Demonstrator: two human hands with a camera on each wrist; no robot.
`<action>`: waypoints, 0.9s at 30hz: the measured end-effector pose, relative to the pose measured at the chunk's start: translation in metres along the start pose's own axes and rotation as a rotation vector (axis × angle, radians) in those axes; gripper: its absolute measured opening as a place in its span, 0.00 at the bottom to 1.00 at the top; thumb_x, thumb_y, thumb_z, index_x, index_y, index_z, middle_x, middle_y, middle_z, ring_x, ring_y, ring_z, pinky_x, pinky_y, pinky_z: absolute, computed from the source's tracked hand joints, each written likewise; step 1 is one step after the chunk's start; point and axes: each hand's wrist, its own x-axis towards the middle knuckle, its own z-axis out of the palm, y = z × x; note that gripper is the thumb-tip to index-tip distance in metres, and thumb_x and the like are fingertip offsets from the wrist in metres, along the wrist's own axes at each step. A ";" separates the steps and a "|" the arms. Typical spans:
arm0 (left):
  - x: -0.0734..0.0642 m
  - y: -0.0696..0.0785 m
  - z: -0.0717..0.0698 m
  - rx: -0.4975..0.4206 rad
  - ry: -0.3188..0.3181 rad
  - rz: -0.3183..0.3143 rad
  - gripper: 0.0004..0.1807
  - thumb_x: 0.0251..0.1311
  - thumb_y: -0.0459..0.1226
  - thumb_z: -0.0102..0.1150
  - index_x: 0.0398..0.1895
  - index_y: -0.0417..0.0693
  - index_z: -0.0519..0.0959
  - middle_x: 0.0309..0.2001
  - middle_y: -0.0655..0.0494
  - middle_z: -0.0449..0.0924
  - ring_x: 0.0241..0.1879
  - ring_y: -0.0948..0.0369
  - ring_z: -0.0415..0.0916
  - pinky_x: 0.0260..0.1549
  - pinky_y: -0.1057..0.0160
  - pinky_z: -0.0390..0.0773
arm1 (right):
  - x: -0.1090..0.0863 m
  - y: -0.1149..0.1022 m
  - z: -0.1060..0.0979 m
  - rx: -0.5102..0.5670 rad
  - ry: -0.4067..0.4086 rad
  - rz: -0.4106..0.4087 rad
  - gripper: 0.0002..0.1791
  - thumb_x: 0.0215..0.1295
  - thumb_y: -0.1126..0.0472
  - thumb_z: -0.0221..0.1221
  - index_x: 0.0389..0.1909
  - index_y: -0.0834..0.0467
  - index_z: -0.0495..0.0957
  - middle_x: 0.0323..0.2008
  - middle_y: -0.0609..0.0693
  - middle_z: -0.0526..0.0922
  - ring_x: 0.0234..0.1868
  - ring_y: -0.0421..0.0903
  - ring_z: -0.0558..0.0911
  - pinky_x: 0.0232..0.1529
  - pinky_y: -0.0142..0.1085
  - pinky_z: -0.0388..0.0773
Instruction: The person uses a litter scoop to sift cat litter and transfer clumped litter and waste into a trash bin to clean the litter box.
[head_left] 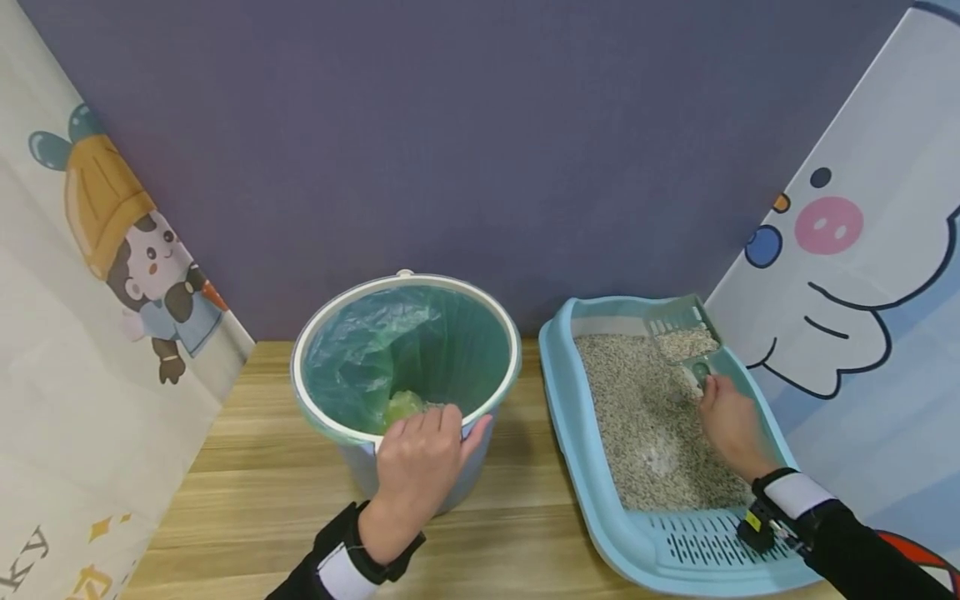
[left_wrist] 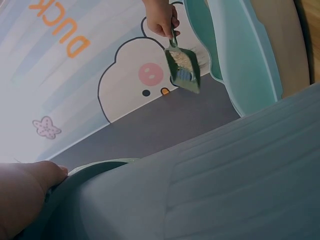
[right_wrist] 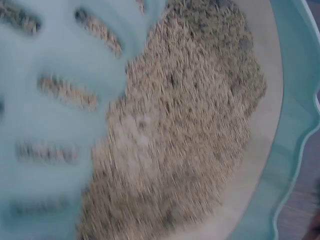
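Observation:
My left hand (head_left: 422, 454) grips the near rim of a round trash can (head_left: 513, 337), fingers over the edge and thumb along the outside. The can is lined with a translucent green bag (head_left: 360, 333), and something yellow-green (head_left: 403, 406) shows low inside. With my right hand (head_left: 735, 425) I hold a green litter scoop (head_left: 701, 310) by its handle, above the right side of a blue litter box (head_left: 558, 408). Pellets lie in the scoop, as the left wrist view of the scoop (left_wrist: 190, 84) also shows. Pale granular litter (right_wrist: 195, 115) covers the box floor.
The box has a slotted front ledge (head_left: 697, 542). Both containers stand on a wood-grain surface (head_left: 262, 467). Behind them rises a dark grey-purple wall (head_left: 480, 150), with cartoon-printed panels on the left (head_left: 67, 333) and right (head_left: 885, 358).

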 end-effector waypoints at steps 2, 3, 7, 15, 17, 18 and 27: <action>0.000 0.000 0.000 0.000 0.001 -0.001 0.29 0.59 0.54 0.48 0.07 0.50 0.56 0.06 0.60 0.51 0.05 0.65 0.51 0.09 0.68 0.49 | 0.000 0.003 -0.003 -0.058 -0.040 -0.037 0.20 0.73 0.60 0.35 0.37 0.73 0.68 0.10 0.53 0.66 0.09 0.44 0.62 0.12 0.35 0.56; 0.000 0.000 0.000 0.001 0.001 -0.003 0.29 0.59 0.54 0.48 0.07 0.50 0.56 0.06 0.60 0.52 0.05 0.65 0.51 0.09 0.68 0.49 | 0.000 0.004 -0.004 -0.082 -0.058 -0.056 0.19 0.72 0.60 0.35 0.36 0.73 0.68 0.09 0.52 0.65 0.09 0.44 0.62 0.11 0.35 0.56; 0.000 -0.001 0.000 0.002 0.002 -0.005 0.29 0.59 0.54 0.48 0.07 0.50 0.55 0.06 0.60 0.51 0.05 0.65 0.51 0.09 0.68 0.49 | 0.000 0.007 -0.007 -0.147 -0.113 -0.083 0.17 0.72 0.61 0.36 0.32 0.69 0.66 0.08 0.51 0.64 0.08 0.44 0.63 0.10 0.35 0.56; 0.001 -0.001 0.000 0.001 0.008 -0.008 0.29 0.58 0.54 0.49 0.07 0.50 0.56 0.06 0.60 0.51 0.05 0.64 0.52 0.09 0.68 0.50 | 0.012 0.009 -0.009 0.334 -0.426 0.146 0.26 0.74 0.55 0.28 0.43 0.72 0.67 0.16 0.46 0.65 0.14 0.38 0.61 0.18 0.35 0.60; 0.001 -0.001 0.000 0.005 0.009 -0.009 0.29 0.57 0.54 0.49 0.07 0.50 0.56 0.06 0.60 0.51 0.05 0.64 0.52 0.09 0.68 0.50 | 0.015 0.013 -0.010 0.599 -0.554 0.271 0.26 0.74 0.53 0.25 0.48 0.71 0.62 0.17 0.42 0.62 0.14 0.35 0.57 0.17 0.34 0.58; 0.001 0.000 0.000 0.006 0.010 -0.008 0.29 0.57 0.54 0.49 0.07 0.50 0.56 0.06 0.60 0.51 0.05 0.64 0.52 0.09 0.68 0.50 | 0.016 0.015 -0.011 0.734 -0.609 0.315 0.25 0.73 0.54 0.24 0.49 0.69 0.61 0.17 0.41 0.61 0.13 0.35 0.55 0.17 0.34 0.56; 0.001 0.002 -0.001 0.014 0.012 -0.006 0.29 0.61 0.54 0.45 0.07 0.50 0.56 0.06 0.60 0.52 0.05 0.64 0.53 0.09 0.67 0.50 | 0.014 0.017 -0.012 0.906 -0.686 0.411 0.21 0.73 0.55 0.23 0.47 0.64 0.61 0.17 0.39 0.62 0.13 0.35 0.54 0.16 0.31 0.56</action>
